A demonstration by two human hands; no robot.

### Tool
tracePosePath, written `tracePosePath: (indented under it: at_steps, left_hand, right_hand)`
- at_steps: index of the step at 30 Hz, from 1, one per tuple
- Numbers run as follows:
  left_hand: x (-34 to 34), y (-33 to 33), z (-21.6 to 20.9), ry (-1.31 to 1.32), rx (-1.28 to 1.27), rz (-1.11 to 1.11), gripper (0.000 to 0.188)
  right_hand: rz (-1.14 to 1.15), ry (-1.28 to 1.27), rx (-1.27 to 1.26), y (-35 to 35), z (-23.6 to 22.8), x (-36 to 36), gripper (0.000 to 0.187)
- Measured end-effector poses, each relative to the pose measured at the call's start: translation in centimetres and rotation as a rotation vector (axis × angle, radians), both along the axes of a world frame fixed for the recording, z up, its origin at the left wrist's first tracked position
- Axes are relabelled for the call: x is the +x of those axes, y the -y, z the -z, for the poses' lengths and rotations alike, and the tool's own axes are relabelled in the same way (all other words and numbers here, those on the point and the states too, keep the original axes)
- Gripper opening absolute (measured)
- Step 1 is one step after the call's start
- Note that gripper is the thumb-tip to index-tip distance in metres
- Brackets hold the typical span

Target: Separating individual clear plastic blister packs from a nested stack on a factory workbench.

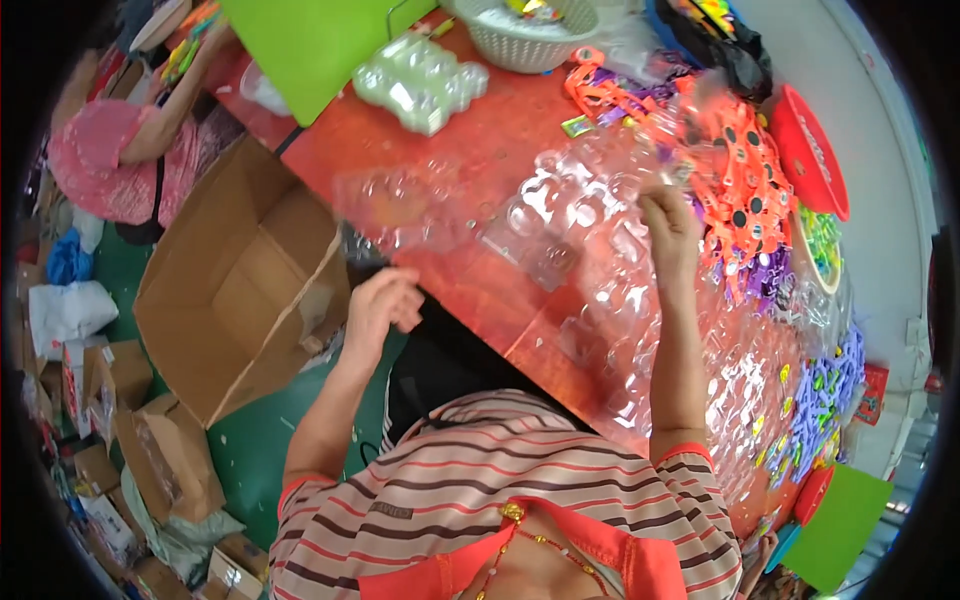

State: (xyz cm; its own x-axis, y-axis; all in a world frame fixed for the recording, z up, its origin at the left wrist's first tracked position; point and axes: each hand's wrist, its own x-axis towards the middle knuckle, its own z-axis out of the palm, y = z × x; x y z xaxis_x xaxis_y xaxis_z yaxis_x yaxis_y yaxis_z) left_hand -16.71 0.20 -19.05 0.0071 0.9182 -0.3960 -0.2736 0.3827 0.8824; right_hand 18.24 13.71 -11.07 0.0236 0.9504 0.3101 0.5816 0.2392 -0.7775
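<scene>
Clear plastic blister shells (600, 225) with rounded hollows cover much of the red table (480, 110) in front of me. My right hand (668, 222) is over them, its fingertips pressed together in a pinch. What lies between those fingertips, if anything, I cannot make out. Just past it is a heap of orange toy pieces (740, 175) with black discs. At the table's left edge, my left hand (385, 303) has its fingers loosely bent and apart, with nothing visible in them. Beyond it, a blurred clear plastic shell (400, 205) overlaps the table edge.
An open cardboard box (215, 285) stands left of the table. At the back are a stack of clear trays (418, 82) and a grey basket (525, 40). Purple strips (825, 400) and a red basin (812, 150) line the right. Another person (125, 150) works at far left.
</scene>
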Motion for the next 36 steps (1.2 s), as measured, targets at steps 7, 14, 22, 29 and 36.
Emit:
tracePosePath:
  at_steps: [7,14,22,29,36]
  left_hand:
    - [1.1,-4.2,-2.6,-1.452,0.849,0.163,0.049]
    - [1.1,-6.7,-1.7,-1.716,0.706,0.362,0.067]
    - [2.8,-9.0,-2.7,-1.685,0.681,0.377,0.062]
    - [4.3,-10.2,-2.1,-1.673,0.668,0.339,0.058]
    - [5.4,-11.2,-1.5,-1.612,0.646,0.201,0.052]
  right_hand:
    - [-0.313,0.857,0.561,-8.0,1.4,-3.2,0.019]
    - [-0.422,1.128,0.457,-14.6,5.8,-2.6,0.016]
    - [-0.311,1.174,0.522,-19.6,8.3,-2.3,0.016]
    - [-0.251,1.049,0.387,-15.4,5.1,-3.3,0.031]
    - [-0.38,0.844,0.413,-9.0,5.6,-7.0,0.038]
